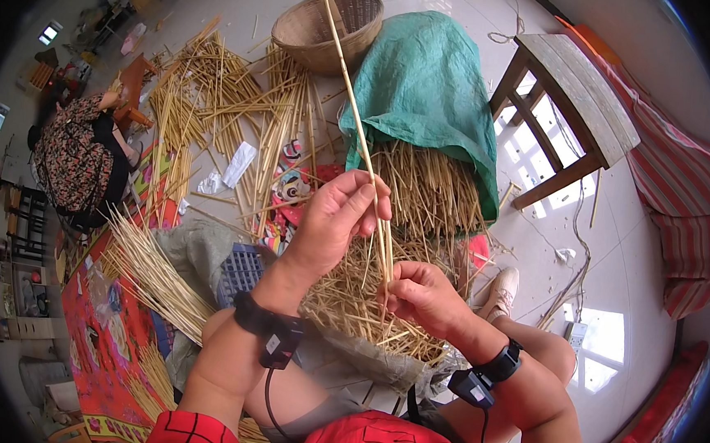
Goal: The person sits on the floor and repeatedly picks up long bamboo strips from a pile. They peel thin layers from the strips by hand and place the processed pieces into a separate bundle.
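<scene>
My left hand (344, 217) pinches a long pale stalk (354, 107) that rises past the far basket. Below that grip, my right hand (419, 295) pinches the lower part, where strips of dry sheath hang alongside the stalk. Under both hands spreads a heap of loose straw and husk (349, 307) on a sack over my lap. Just beyond, a bundle of brown stalks (431, 193) sticks out of a green woven sack (427, 78). To the left of my left forearm lies a sheaf of cleaner pale stalks (160, 273).
A wicker basket (293, 47) stands behind piles of cut stalks (209, 94) on the tiled floor. A wooden stool (577, 95) is at the right, near a power strip (575, 336) and cords. At the left, another person (79, 153) sits beside a red floral cloth (89, 351).
</scene>
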A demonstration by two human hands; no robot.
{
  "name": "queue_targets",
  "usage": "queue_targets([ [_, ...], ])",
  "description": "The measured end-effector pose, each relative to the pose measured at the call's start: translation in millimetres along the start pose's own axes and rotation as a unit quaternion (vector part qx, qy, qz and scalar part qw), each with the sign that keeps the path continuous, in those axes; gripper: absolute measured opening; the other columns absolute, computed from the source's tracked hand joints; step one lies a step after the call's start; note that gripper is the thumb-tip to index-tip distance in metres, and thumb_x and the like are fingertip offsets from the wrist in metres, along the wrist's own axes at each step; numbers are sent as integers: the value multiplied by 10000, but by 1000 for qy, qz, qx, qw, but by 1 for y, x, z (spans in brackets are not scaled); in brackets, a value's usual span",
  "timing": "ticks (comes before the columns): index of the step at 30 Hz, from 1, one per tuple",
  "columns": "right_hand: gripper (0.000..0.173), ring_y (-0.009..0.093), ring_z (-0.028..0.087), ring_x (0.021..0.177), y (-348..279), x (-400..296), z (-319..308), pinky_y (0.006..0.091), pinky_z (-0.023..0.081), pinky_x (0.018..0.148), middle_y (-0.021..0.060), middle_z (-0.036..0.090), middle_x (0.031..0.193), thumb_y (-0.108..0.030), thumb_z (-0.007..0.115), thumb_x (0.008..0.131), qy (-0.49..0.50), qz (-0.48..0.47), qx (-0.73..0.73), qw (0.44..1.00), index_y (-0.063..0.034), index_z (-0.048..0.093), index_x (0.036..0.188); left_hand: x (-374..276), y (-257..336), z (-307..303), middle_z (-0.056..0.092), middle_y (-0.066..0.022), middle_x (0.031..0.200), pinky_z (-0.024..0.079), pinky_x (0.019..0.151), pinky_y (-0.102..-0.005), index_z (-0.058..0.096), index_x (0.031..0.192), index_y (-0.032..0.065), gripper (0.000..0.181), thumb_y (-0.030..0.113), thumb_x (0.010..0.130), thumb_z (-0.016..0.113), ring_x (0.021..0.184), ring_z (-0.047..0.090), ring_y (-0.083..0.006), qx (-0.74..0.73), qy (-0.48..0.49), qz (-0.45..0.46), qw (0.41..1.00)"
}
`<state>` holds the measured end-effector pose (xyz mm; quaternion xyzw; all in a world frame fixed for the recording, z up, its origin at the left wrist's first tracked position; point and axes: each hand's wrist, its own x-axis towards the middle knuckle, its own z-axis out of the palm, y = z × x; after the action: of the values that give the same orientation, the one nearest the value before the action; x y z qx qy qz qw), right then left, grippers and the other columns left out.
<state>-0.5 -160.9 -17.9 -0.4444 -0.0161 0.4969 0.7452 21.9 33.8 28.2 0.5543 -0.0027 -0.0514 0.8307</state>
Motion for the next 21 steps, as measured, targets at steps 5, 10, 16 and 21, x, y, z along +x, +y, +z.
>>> queue_targets([
  [5,127,82,559,615,-1,1,1,219,443,529,43,617,752,-160,582,881,13,17,-26,999,-34,576,868,0,-1,1,584,-2,817,374,603,-166,564,1023,62,174,214,987,488,658,451,-45,-26,-19,-5,999],
  [10,154,166,643,689,0,1,-13,305,514,590,99,640,749,-139,592,858,32,27,-453,890,14,590,882,0,-3,-1,595,0,816,388,590,-156,574,993,54,169,182,997,463,641,471,-31,-51,-22,-6,998],
  [16,169,315,651,724,-12,-5,-22,392,509,651,185,661,796,-150,635,803,140,-51,-648,747,8,647,860,-5,-5,3,607,-10,795,402,584,-158,584,986,42,153,147,987,472,638,496,-29,46,-40,-67,996],
  [21,161,55,533,684,-46,0,-15,219,433,596,2,632,775,-149,629,902,171,-188,-207,945,7,631,941,-11,-19,16,614,-14,773,422,564,-171,585,959,24,120,128,964,525,606,497,-31,86,-69,-117,987],
])
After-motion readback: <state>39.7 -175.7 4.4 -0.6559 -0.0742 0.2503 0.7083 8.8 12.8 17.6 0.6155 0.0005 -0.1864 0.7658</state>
